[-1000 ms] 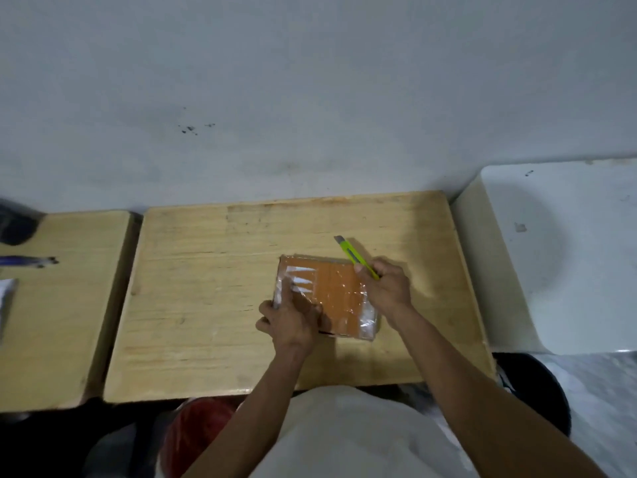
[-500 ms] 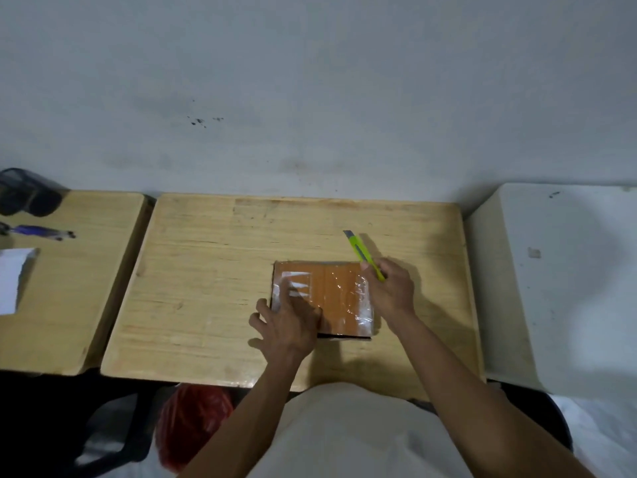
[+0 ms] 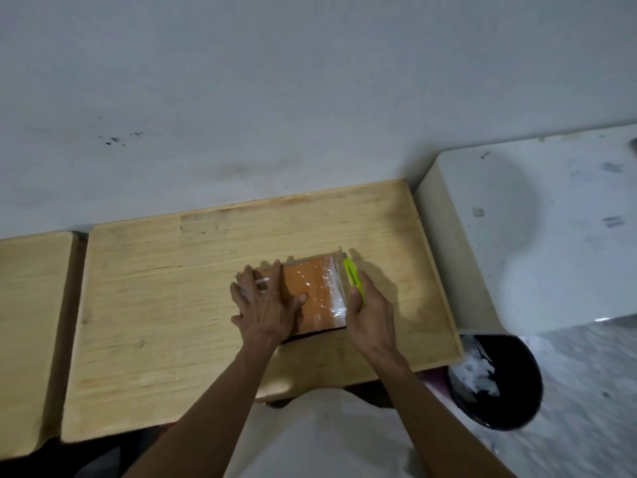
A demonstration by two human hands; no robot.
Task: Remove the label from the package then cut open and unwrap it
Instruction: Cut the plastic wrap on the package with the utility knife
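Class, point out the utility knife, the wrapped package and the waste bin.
utility knife (image 3: 353,274), head view, green handle.
wrapped package (image 3: 315,288), head view, orange top face.
waste bin (image 3: 517,405), head view, black inner wall.

The person wears a plain white fabric top (image 3: 331,439), visible below the near edge of the light wooden desk (image 3: 172,305). Both forearms are bare; no sleeves, rings or wristwear show.

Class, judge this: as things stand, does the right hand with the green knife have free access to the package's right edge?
Probably yes: the right hand holds the yellow-green utility knife alongside the plastic-wrapped orange package, whose right edge is uncovered; the left hand presses its left part.
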